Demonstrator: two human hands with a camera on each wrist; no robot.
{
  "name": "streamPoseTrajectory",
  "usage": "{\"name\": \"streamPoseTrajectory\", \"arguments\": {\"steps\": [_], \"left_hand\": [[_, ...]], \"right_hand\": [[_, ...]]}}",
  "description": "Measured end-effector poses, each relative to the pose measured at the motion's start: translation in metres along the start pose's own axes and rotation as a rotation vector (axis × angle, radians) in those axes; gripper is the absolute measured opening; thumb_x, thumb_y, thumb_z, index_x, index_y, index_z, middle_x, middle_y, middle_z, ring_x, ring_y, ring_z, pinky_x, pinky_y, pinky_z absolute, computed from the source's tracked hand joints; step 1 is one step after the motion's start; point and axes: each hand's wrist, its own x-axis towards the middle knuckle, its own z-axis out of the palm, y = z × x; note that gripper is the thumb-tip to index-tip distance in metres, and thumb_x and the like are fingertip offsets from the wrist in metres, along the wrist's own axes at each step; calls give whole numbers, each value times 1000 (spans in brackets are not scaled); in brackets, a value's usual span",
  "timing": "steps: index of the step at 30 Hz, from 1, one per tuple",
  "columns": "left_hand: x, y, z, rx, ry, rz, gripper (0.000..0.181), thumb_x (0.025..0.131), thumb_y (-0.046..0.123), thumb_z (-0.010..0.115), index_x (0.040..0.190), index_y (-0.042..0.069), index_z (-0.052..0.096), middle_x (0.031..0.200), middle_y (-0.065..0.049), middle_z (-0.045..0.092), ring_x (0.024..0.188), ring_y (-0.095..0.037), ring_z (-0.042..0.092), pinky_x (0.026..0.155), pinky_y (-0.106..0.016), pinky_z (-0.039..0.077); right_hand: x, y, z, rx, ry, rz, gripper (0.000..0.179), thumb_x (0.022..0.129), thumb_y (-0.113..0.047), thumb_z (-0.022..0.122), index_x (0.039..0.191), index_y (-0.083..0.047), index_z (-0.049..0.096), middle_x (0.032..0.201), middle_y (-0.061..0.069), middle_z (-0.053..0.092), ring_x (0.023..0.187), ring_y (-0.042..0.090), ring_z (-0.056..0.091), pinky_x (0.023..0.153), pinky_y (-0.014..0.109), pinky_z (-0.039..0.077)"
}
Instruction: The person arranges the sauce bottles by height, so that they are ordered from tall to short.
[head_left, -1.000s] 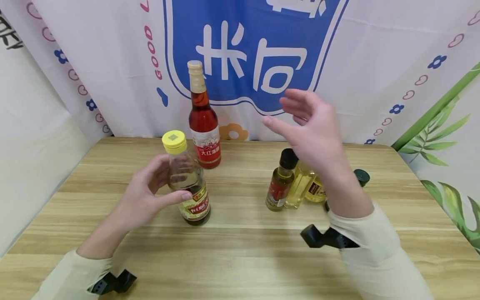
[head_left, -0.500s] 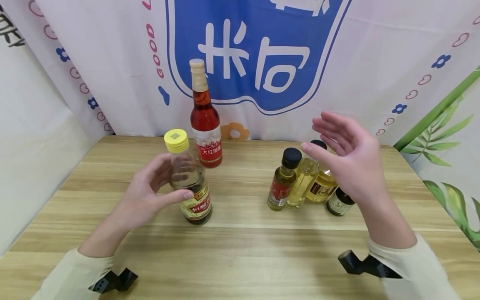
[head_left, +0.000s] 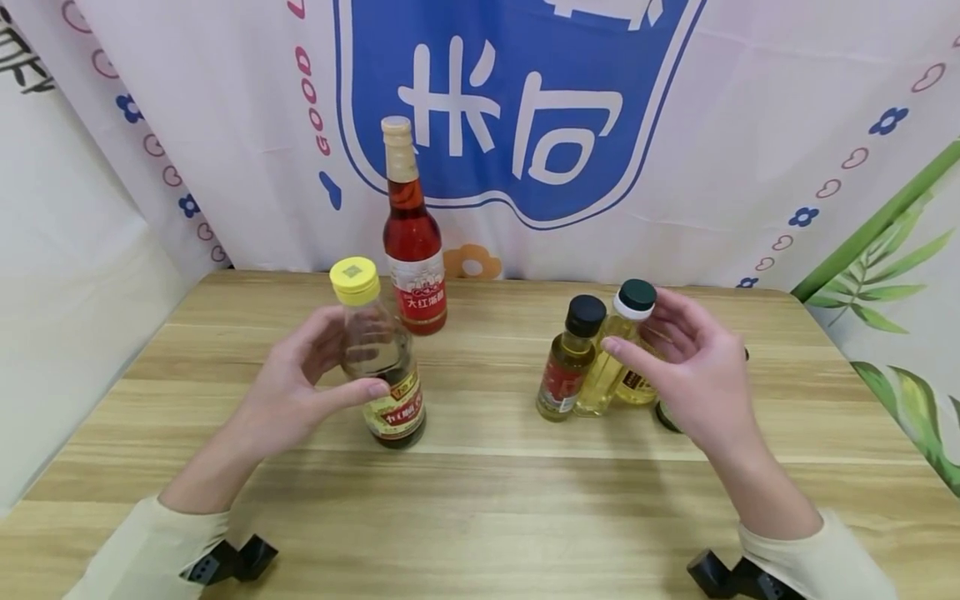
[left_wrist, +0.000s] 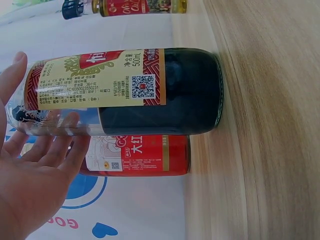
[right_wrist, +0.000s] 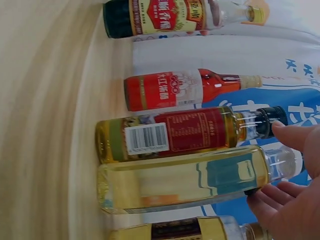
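Observation:
My left hand (head_left: 292,387) holds a vinegar bottle (head_left: 393,408) with a yellow cap and dark liquid, standing on the table. In the left wrist view its fingers lie behind the glass, with the thumb along the other side. My right hand (head_left: 697,375) is spread around the upper part of a clear oil bottle (head_left: 597,383) topped with a green cap. From the right wrist, the thumb is close to the black cap of an olive oil bottle (right_wrist: 175,132) beside it, and the fingers are at the clear bottle's neck.
A tall red vinegar bottle (head_left: 414,258) stands at the back left. Behind my right hand are another yellow oil bottle (head_left: 636,388) and a mostly hidden dark bottle (head_left: 665,417). A printed cloth (head_left: 697,167) hangs along the back edge of the wooden table (head_left: 465,517).
My right hand has moved right and down from above the oil bottles to the green-capped one. My left hand has stayed at the yellow-capped vinegar bottle.

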Motion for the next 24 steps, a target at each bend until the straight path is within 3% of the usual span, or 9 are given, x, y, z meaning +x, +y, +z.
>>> {"name": "streamPoseTrajectory", "arguments": {"steps": [7, 15, 24], "left_hand": [[-1, 0, -1, -5, 3, 7, 63, 88, -1, 83, 143, 6, 53, 139, -3, 66, 126, -3, 65, 107, -13, 52], [-3, 1, -4, 0, 9, -1, 63, 89, -1, 83, 144, 7, 53, 138, -1, 66, 126, -3, 64, 107, -13, 52], [0, 0, -2, -17, -11, -14, 63, 89, 1, 83, 144, 6, 52, 141, -10, 65, 125, -4, 65, 107, -14, 53]], "right_hand": [[-6, 6, 10, -66, 42, 41, 63, 89, -26, 89, 143, -7, 63, 140, 11, 70, 121, 7, 68, 92, 9, 56], [-6, 7, 15, -72, 70, 31, 54, 89, -20, 88, 136, -3, 67, 134, 13, 71, 110, -4, 68, 89, 9, 57], [-8, 12, 10, -78, 65, 36, 46, 92, -11, 81, 135, -2, 68, 135, 15, 71, 107, -10, 67, 88, 7, 56]]}}
